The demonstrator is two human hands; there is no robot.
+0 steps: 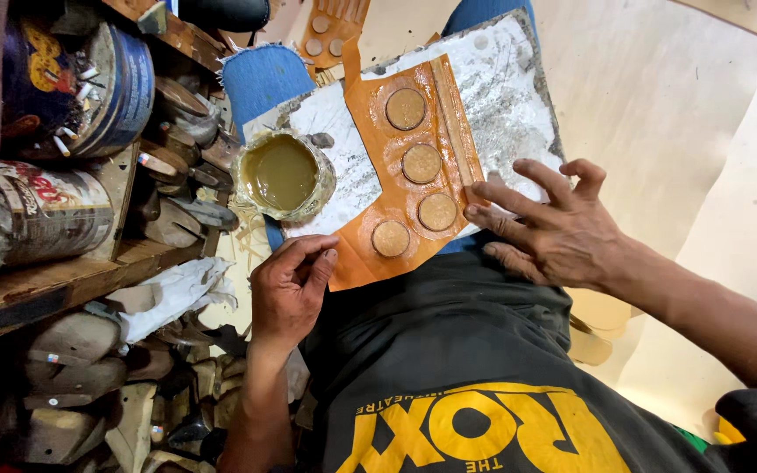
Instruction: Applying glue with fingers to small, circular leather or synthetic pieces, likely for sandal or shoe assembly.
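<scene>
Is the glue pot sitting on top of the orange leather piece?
No, the glue pot sits beside the orange leather piece, on the white board.

Glue-crusted white board [519, 96] on the lap, bearing orange leather piece [370, 258] and glue pot [284, 175].

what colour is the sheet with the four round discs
Orange sheet, with tan discs; the head view shows it best.
</scene>
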